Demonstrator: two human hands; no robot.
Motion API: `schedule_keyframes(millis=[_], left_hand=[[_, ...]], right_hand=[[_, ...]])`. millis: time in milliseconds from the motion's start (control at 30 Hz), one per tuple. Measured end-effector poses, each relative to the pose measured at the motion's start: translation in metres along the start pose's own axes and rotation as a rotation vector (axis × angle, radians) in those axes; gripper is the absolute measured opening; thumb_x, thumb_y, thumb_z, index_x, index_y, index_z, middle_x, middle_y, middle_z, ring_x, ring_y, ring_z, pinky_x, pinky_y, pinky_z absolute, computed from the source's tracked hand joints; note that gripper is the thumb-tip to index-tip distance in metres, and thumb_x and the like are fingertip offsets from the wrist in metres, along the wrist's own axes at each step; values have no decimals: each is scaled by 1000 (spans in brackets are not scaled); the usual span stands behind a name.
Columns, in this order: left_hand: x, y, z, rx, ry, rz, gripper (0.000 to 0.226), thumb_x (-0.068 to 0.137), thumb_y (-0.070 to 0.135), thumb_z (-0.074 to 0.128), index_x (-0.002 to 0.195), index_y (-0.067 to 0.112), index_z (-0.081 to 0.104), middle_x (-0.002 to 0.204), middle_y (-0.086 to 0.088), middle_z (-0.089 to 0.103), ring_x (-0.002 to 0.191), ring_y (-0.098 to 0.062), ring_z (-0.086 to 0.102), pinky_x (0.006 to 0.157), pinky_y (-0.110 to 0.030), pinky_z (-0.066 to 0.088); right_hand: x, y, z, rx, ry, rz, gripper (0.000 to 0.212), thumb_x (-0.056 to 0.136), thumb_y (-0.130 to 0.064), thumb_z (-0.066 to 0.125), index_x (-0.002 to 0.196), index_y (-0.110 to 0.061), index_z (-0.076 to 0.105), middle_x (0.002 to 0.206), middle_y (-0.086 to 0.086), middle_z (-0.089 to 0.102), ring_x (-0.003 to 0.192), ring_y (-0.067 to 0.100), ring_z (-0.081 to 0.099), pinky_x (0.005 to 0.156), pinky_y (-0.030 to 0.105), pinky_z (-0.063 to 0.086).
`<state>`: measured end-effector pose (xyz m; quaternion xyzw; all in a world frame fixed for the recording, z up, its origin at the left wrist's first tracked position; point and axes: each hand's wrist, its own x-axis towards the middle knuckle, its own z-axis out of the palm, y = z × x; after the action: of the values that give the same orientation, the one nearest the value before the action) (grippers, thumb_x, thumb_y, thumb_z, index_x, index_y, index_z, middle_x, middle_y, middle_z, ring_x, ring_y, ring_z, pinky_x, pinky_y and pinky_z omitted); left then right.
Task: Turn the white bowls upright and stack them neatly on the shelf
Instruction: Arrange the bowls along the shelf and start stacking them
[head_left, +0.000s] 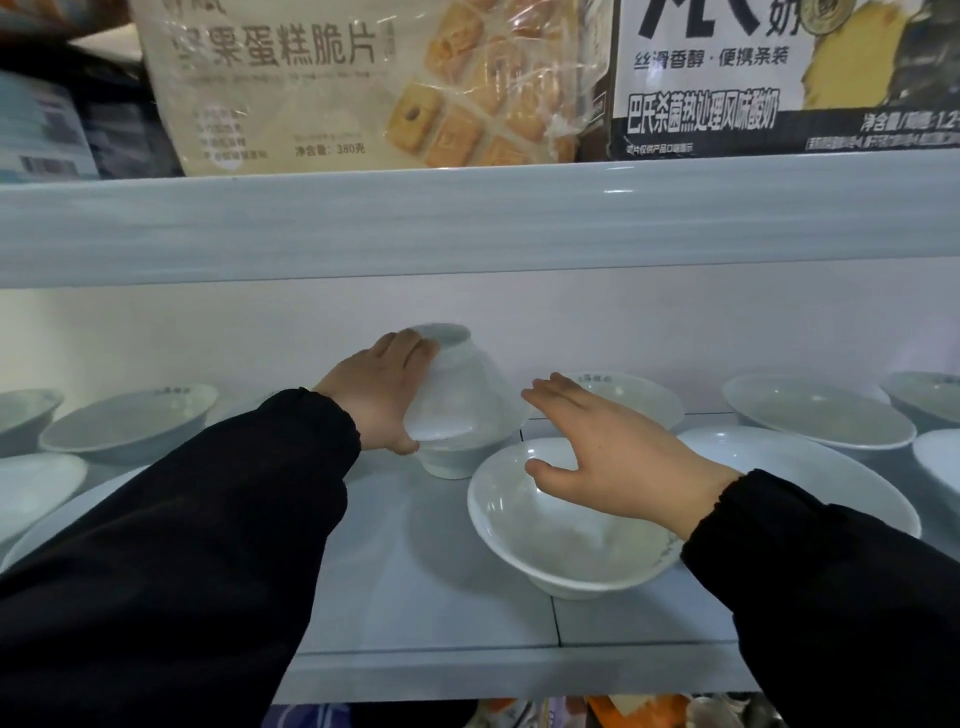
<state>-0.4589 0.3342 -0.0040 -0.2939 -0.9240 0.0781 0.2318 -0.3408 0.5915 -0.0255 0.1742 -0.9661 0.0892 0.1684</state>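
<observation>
White bowl (467, 395), inverted, held at its rim by left hand (379, 395); right hand (613, 452) splayed.

Glossy white ceramic footed bowl (467, 384): inverted, foot ring up, slightly tilted, mouth-down on an upright second white bowl (449, 462) on the pale grey shelf (415, 597); left hand (379, 400) grips its side. Just front-right of it: wide white bowl (561, 545), upright. To its left and right: further upright white bowls (130, 421).

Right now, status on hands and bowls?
Left hand grips inverted bowl, atop lower bowl. Right hand open, over upright bowl. Neighbouring bowls crowd both sides.
</observation>
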Motion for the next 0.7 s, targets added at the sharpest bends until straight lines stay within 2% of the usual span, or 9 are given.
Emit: schedule_keyframes(millis=[100,167,233,333,400,467,500,600,700], left_hand=[[-25,4,-24,-223,255,-231,103,56,50,80,140,18,30,130,0,35,125,-19,36,91,-31,44],[-48,8,-40,-429,479,-381,88,57,53,79,129,17,43,119,0,46,114,-16,43,87,-26,41],[-72,6,-49,-823,555,-526,72,62,53,78,120,18,53,109,1,61,101,-14,58,79,-27,47],[-108,15,-53,-1605,564,-734,68,73,46,74,129,15,54,111,-6,71,97,-17,70,93,-45,54],[-127,29,-50,-1882,552,-830,44,83,38,69,119,16,59,113,-12,70,93,-21,69,92,-48,52],[-143,44,-46,-2058,515,-903,25,92,31,61,112,16,61,111,-15,69,97,-27,68,90,-53,54],[-150,49,-44,-2127,499,-916,23,94,29,58,113,15,61,110,-16,69,100,-30,68,89,-56,54],[-166,57,-38,-2214,438,-955,31,95,26,55,123,13,56,107,-18,71,100,-39,68,83,-56,55],[-175,61,-34,-2274,369,-1000,37,96,21,54,131,10,48,124,-25,58,109,-47,60,82,-58,55]], right_hand=[[-2,0,-3,7,14,-10,73,94,-54,52,157,-33,21,165,-17,14,151,-3,2,117,24,22],[-2,0,-5,16,40,-24,73,93,-53,53,156,-35,23,165,-18,15,150,-5,2,117,23,21],[1,1,-7,28,76,-30,73,92,-52,55,156,-35,25,164,-17,18,150,-4,5,117,23,19],[8,1,-10,51,122,-35,73,89,-52,58,155,-32,30,163,-14,25,150,-2,10,119,24,20],[11,-1,-12,63,143,-46,73,89,-52,59,154,-29,33,161,-13,29,150,0,14,117,19,17],[13,-6,-13,74,147,-54,71,90,-47,61,153,-28,35,161,-11,31,150,0,16,114,15,14],[13,-9,-13,78,143,-58,70,90,-45,61,153,-27,35,161,-11,31,150,0,16,113,14,13],[13,-19,-11,92,121,-73,69,91,-43,61,154,-28,35,161,-12,30,150,0,15,112,13,11],[11,-27,-7,137,114,-95,69,90,-44,62,152,-28,37,160,-10,33,150,1,18,112,13,12]])
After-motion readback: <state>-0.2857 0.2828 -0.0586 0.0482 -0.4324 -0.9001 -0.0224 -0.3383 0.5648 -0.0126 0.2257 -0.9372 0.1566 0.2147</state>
